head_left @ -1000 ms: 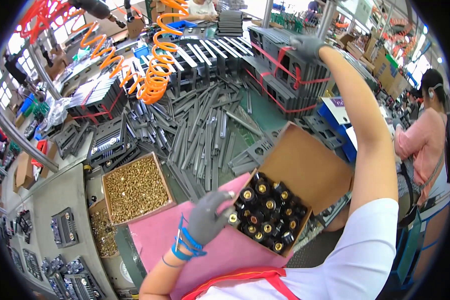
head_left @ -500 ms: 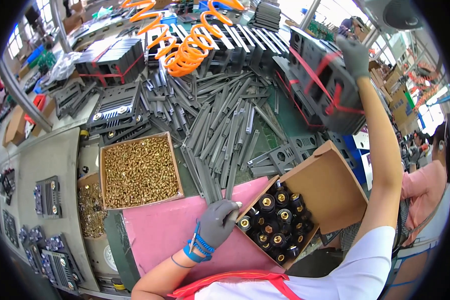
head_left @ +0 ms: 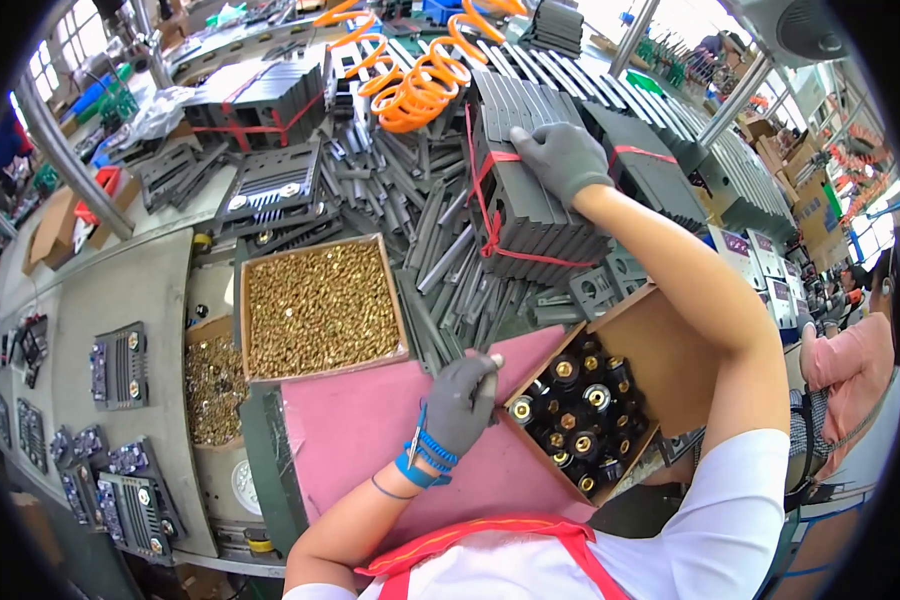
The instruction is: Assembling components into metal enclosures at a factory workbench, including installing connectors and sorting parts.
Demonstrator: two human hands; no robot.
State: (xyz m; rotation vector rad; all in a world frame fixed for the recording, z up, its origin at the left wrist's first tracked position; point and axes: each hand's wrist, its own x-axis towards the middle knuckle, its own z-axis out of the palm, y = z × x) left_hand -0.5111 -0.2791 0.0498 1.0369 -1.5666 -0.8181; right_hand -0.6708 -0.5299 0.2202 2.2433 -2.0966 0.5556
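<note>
My right hand (head_left: 562, 160), in a grey glove, grips the top of a bundle of dark grey metal plates (head_left: 540, 225) bound with red strapping. The bundle stands over the far side of a heap of grey metal strips (head_left: 440, 250). Gloved too, my left hand (head_left: 460, 405) is curled closed above a pink sheet (head_left: 350, 440); what it holds, if anything, is hidden. Beside it, an open cardboard box (head_left: 685, 345) contains black round parts with brass centres (head_left: 570, 420). A shallow box (head_left: 407, 335) full of small brass fittings (head_left: 320, 310) lies to the left.
A second strapped stack (head_left: 650, 165) stands right of the bundle, and another (head_left: 255, 105) at the far left. Orange coiled hoses (head_left: 425, 95) hang overhead. Assembled burner-like plates (head_left: 120, 365) lie on the left bench. A person in pink (head_left: 850, 380) sits at the right.
My right hand has brought the strapped bundle leftward, off the other stack and onto the strip heap's far side. The view has shifted slightly; my left hand remains curled over the pink sheet.
</note>
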